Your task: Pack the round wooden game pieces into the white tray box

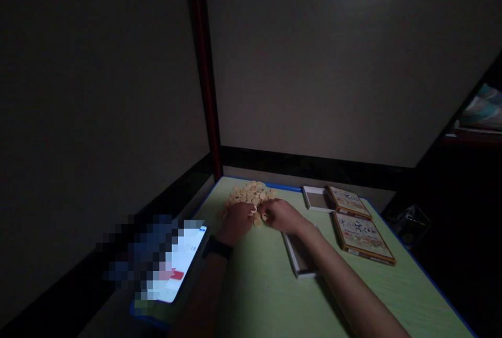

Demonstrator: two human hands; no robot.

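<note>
Green table (266, 285), disc pile (249, 190), beyond left hand (236, 220)

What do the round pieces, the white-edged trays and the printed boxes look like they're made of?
Round pieces: probably unvarnished wood, being pale tan and matte. White-edged trays: likely plain cardboard, given thin straight walls and brownish insides. Printed boxes: likely cardboard too, with flat, picture-covered tops; gloss is hard to tell.

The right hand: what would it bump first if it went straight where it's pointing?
The right hand would probably meet the round tan pieces first. The left hand is close too, and depth is unclear.
</note>
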